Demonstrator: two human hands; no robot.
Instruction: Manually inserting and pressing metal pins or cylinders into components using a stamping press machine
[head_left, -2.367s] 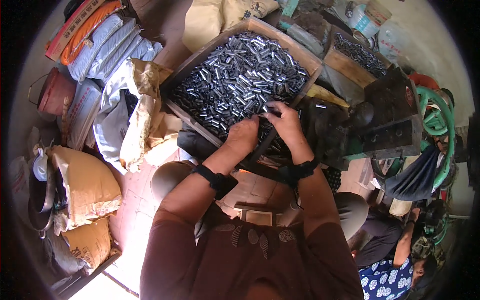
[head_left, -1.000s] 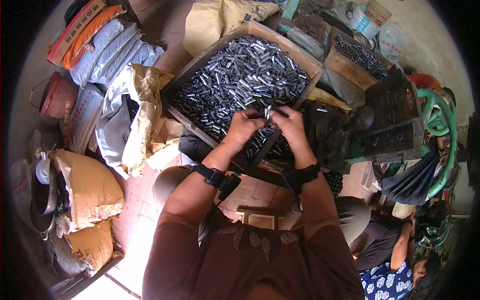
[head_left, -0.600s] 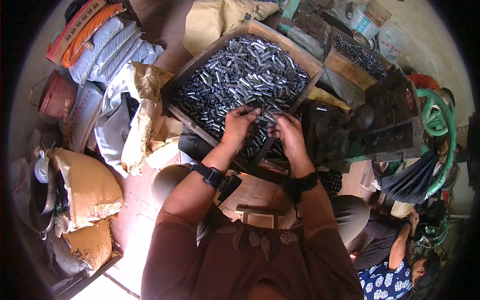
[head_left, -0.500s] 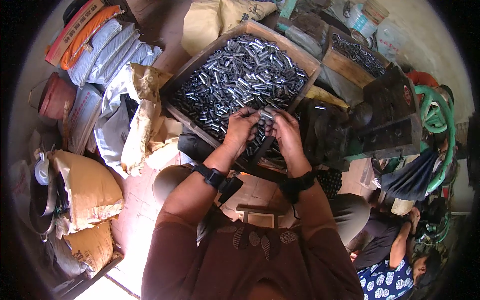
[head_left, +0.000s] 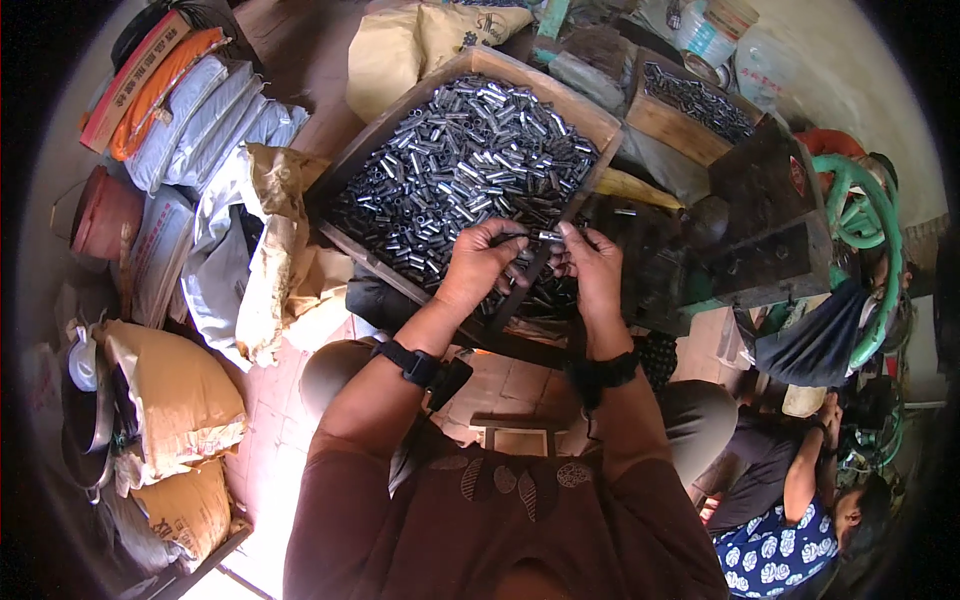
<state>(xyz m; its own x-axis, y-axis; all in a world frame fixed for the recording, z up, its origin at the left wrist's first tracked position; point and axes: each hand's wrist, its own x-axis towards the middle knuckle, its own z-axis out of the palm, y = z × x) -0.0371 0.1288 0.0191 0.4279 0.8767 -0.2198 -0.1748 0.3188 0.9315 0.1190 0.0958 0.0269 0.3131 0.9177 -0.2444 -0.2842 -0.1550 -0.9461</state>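
Over the near right corner of a wooden box [head_left: 572, 94], both my hands meet around a small shiny metal tube [head_left: 546, 236]. My right hand [head_left: 593, 262] pinches the tube between thumb and fingertips. My left hand [head_left: 478, 262] is closed at the tube's other end, its fingers bent together; a dark bit shows between them, too small to name. Below and beyond my hands, a heap of short metal tubes [head_left: 465, 150] fills the box. A dark bar [head_left: 520, 290] crosses the box's near corner beneath my hands, with more tubes beside it.
A dark metal machine [head_left: 765, 220] stands to the right, with a green hose [head_left: 888, 270] behind it. A smaller wooden box [head_left: 665, 125] of metal pieces sits beyond. Stacked sacks [head_left: 215, 120] and a brown sack [head_left: 175, 390] line the left. Another person [head_left: 775, 550] sits at lower right.
My hands have shifted slightly right and nearer, toward the box's corner, with the tube still between them. The whole view has moved a little, so the box appears farther left.
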